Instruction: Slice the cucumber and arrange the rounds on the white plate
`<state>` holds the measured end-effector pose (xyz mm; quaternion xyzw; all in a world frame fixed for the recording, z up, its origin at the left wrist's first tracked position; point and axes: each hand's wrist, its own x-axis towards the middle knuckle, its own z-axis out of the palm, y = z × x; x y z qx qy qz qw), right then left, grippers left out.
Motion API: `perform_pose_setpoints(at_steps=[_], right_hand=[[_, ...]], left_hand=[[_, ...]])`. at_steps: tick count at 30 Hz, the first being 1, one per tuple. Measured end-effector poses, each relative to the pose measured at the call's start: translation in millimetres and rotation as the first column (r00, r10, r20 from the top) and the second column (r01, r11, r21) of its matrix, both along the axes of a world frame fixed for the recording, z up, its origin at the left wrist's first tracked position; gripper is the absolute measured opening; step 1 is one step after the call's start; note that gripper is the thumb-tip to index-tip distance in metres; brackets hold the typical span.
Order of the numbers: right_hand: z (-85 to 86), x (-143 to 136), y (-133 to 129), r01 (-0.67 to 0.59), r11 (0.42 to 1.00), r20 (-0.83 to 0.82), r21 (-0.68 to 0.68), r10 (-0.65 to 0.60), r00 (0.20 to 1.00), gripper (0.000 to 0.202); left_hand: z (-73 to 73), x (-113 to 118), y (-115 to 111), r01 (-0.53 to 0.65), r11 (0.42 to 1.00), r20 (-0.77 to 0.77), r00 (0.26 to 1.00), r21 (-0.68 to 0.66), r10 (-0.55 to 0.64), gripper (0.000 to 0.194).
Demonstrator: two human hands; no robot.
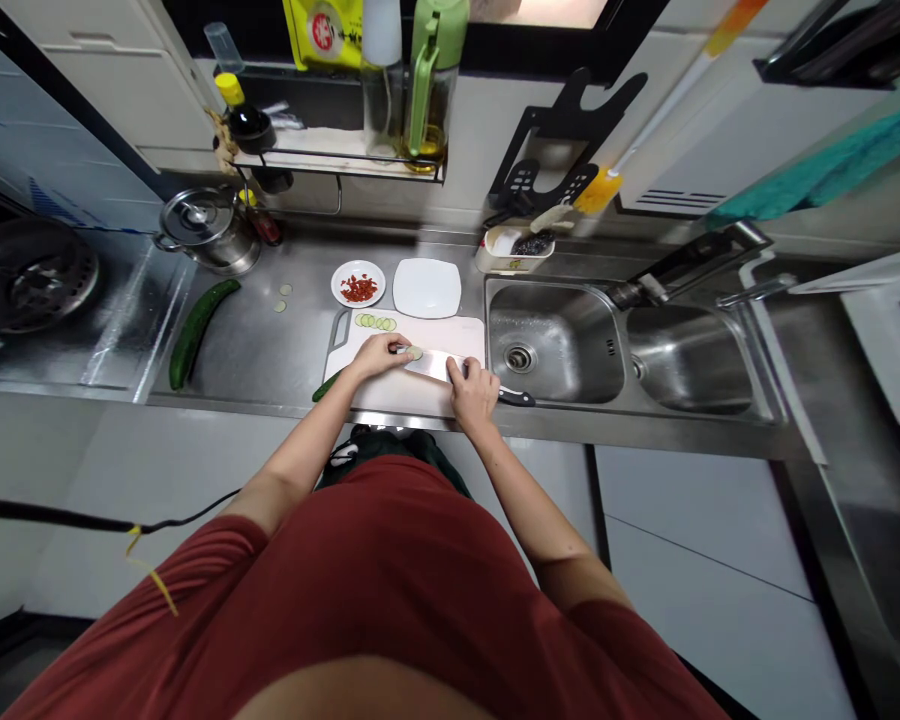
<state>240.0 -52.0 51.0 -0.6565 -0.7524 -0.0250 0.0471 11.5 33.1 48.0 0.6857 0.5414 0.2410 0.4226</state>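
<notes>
My right hand grips the kitchen knife around its wide blade, the fingertips on the metal. The black knife handle sticks out to the right past my hand. At the blade's left end, my left hand is closed, with its fingertips at a thin cucumber slice lying against the metal. Both hands are over the white cutting board. A row of cucumber slices overlaps along the board's far left. Beside my left wrist shows the end of a cut cucumber, partly hidden by my arm.
Behind the board stand a plate of chopped red pieces and a white square plate. A whole cucumber, loose slices and a steel pot are left. The double sink borders the board's right side.
</notes>
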Motion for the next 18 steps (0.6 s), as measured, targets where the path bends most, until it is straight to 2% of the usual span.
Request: perform_pose_setpoints(at_steps=[6, 10, 13, 18], right_hand=[[-1.5, -1, -1, 0.004, 1.0, 0.01, -0.004, -0.004, 1.0, 0.043], [-2.2, 1, -1, 0.021, 0.999, 0.015, -0.031, -0.02, 1.0, 0.042], [-3.7, 5, -3, 0.044, 0.997, 0.008, -0.069, -0.043, 0.999, 0.043], [-5.5, 11, -6, 0.1, 0.988, -0.002, -0.121, -0.101, 0.995, 0.046]], left_hand=[[-6.3, 6, 8, -0.028, 0.999, 0.116, 0.993, -0.037, 0.032, 0.024], [-22.9, 7, 21, -0.168, 0.983, 0.148, 0.973, -0.071, 0.177, 0.021], [-35.5, 2, 34, -0.291, 0.954, 0.07, 0.953, -0.067, 0.295, 0.02], [-41.6, -4, 57, -0.302, 0.953, -0.115, 0.946, 0.036, 0.304, 0.017]])
